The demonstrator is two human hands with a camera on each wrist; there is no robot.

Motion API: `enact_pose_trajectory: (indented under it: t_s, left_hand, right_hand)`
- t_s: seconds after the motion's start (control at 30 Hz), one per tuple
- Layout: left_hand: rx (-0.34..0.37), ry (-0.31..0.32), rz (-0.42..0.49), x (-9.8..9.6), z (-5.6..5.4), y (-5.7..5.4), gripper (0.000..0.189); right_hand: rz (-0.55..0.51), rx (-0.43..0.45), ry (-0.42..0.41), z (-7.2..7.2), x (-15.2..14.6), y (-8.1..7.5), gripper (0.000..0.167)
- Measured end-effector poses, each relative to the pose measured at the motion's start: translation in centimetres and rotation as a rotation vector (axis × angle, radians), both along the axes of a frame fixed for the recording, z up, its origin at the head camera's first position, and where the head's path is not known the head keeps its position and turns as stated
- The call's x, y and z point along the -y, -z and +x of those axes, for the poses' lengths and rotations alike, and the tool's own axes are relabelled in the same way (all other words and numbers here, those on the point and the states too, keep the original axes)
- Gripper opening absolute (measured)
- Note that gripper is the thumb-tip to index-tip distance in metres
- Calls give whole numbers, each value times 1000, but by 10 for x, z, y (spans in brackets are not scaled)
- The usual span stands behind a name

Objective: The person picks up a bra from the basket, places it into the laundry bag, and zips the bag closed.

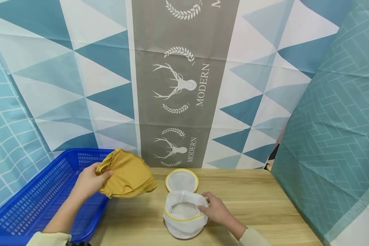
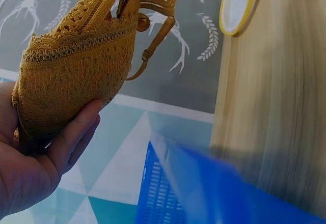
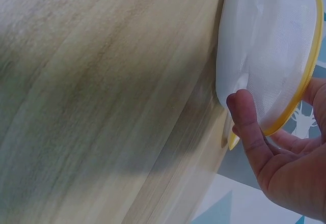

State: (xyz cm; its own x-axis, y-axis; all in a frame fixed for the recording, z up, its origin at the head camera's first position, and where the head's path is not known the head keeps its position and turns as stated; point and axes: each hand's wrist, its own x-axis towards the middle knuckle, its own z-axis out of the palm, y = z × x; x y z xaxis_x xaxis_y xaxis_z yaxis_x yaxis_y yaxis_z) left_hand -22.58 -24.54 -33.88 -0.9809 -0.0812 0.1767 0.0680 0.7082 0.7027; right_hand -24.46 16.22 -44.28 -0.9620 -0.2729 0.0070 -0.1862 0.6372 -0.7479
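Note:
My left hand [image 1: 89, 181] grips a mustard-yellow lace bra [image 1: 129, 174] by one end, thumb on the near side, over the right rim of the blue basket. In the left wrist view the folded bra [image 2: 76, 81] shows its lace cup, and a thin strap hangs loose. A round white mesh laundry bag [image 1: 184, 229] with a yellow zipper edge stands upright on the table, its lid [image 1: 182, 181] flipped back behind it. At the bag's right side my right hand [image 1: 216, 209] holds the rim, fingers curled around the mesh wall [image 3: 270, 46] in the right wrist view.
A blue plastic basket [image 1: 43, 191] with slotted walls stands to the left. The wooden table [image 1: 249, 201] extends right of the bag. Patterned cloth [image 1: 178, 85] hangs behind the table, and green cloth [image 1: 335, 136] hangs along the right.

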Motion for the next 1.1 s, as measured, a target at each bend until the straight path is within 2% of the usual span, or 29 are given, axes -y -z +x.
enact_pose_trajectory:
  t_s: [0.23,0.63,1.1]
  left_hand:
    - [-13,15,33,-18,-4,3,41]
    - [-8,29,40,-38,-9,7,40]
    - [-57,39,33,-67,-15,11,35]
  right_hand:
    - [13,0,14,-1,-1,0,50]
    - [-10,-4,5,-1,0,3,51]
    - [-26,-13,-6,-1,0,4,51]
